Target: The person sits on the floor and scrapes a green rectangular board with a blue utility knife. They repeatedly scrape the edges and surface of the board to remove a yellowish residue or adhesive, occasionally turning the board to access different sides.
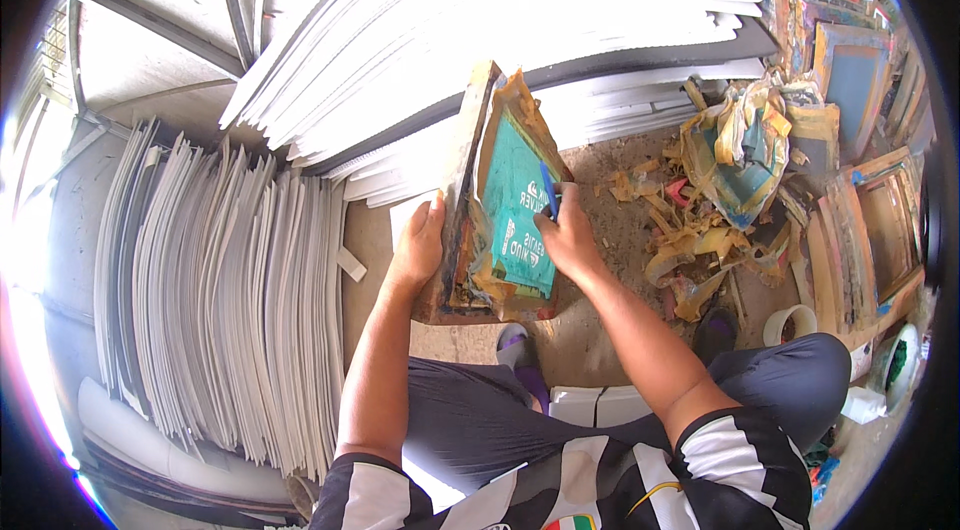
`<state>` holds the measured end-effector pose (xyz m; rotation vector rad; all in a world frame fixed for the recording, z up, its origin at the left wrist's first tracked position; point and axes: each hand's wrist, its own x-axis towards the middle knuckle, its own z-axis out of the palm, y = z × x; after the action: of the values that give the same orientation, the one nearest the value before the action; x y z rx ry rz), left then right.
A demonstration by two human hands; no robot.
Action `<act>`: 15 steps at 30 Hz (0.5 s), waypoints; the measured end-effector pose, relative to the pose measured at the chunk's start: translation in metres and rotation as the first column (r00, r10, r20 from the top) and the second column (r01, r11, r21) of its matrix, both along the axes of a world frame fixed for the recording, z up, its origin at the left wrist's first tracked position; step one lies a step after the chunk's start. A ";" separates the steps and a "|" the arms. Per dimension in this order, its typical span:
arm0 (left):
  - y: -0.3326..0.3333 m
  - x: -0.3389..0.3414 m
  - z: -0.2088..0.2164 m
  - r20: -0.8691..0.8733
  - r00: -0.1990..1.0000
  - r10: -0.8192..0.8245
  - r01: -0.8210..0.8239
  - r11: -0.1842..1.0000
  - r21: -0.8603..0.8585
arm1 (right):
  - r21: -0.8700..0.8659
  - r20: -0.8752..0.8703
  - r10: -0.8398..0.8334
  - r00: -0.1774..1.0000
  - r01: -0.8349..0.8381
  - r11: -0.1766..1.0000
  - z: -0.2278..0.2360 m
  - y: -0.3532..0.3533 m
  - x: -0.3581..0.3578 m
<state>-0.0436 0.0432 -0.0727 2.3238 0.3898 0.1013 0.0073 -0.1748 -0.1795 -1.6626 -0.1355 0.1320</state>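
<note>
A wooden screen-printing frame is tilted up in front of my knees, its far edge raised. My left hand is closed on the frame's left side. The green mesh sheet, with white print and torn brown tape along its edges, hangs partly loose from the wood. My right hand is closed around a slim blue handheld tool at the sheet's right edge. The tool's tip and exact kind are unclear, and my fingers hide its lower part.
A heap of torn mesh and tape lies on the floor to the right. More wooden frames lean at the far right, near a white roll. White sheets stand stacked at left; a larger stack fills the back.
</note>
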 end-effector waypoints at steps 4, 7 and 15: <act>-0.001 0.000 0.000 0.023 1.000 -0.014 0.013 1.000 0.014 | 0.112 0.153 0.081 0.985 -0.099 0.989 0.040 -0.006 -0.009; -0.001 0.002 -0.005 0.030 0.999 -0.027 0.027 1.000 -0.008 | 0.144 0.272 -0.040 0.961 0.000 0.990 0.059 -0.003 -0.028; -0.011 -0.001 0.005 0.037 0.999 -0.027 0.025 0.998 0.059 | 0.189 0.312 0.203 0.928 -0.271 0.944 0.074 -0.008 -0.036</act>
<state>-0.0445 0.0319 -0.0681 2.3803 0.3415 0.1459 -0.0287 -0.1832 -0.1059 -1.4206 -0.5580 0.0532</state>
